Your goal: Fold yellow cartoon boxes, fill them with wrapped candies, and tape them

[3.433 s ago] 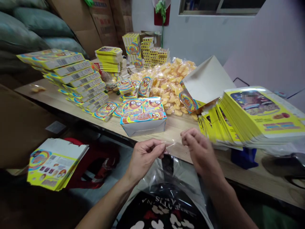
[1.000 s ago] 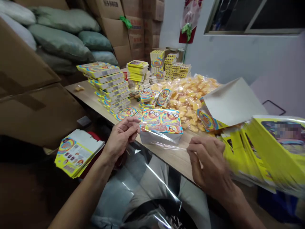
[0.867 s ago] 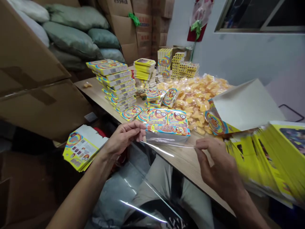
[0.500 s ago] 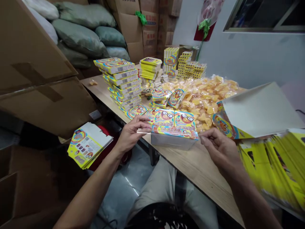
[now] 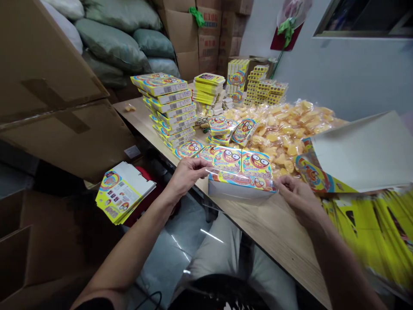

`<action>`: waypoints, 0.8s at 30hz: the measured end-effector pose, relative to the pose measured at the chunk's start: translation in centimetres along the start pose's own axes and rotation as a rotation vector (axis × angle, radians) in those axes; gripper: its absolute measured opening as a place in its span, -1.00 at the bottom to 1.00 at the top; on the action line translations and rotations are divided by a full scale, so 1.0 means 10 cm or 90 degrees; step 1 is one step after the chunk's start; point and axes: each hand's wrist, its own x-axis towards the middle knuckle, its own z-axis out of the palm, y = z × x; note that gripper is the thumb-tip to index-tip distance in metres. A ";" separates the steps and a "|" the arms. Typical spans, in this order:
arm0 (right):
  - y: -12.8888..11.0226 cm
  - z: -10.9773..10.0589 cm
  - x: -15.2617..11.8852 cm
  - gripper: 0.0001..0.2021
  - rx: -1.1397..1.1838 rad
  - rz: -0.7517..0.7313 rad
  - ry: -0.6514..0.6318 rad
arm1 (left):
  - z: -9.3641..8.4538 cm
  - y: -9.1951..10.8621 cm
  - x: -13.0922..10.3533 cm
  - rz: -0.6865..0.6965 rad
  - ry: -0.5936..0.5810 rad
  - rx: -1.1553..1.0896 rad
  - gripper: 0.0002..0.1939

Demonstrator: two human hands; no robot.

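In front of me at the table edge sits a display box with a pale front wall. Its colourful top shows small cartoon-face boxes side by side. A sheet of clear plastic film stretches across its front, catching the light. My left hand pinches the film at the box's left corner. At the right corner my right hand has its fingers closed on the film's other side. How far the film hangs down is hard to see, though glints show over my lap.
Stacked yellow boxes stand left on the table. Behind lies a heap of wrapped yellow pieces. An open carton and flat yellow cartons are at right. More flat cartons lie lower left, near large cardboard boxes.
My right hand has closed in at the box's right corner. The film now spans the front between both hands. The view has shifted slightly.
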 end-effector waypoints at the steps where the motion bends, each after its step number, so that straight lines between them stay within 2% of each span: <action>1: 0.00 -0.01 0.00 -0.64 0.008 0.003 -0.012 | 0.00 -0.01 0.00 -0.009 -0.003 0.000 -0.75; 8: 0.10 -0.02 0.04 -0.66 0.025 0.021 -0.020 | 0.01 -0.13 0.06 -0.011 -0.008 -0.014 -0.50; 12: 0.12 -0.01 0.04 -0.66 0.016 0.035 -0.021 | 0.02 -0.20 0.08 -0.003 -0.006 0.006 -0.49; 18: 0.08 0.03 0.02 -0.65 0.003 0.023 -0.013 | 0.04 -0.17 0.08 0.002 -0.019 0.020 -0.52; 24: 0.13 0.09 0.06 -0.68 -0.047 0.010 0.026 | 0.04 -0.20 0.12 0.024 -0.013 0.068 -0.54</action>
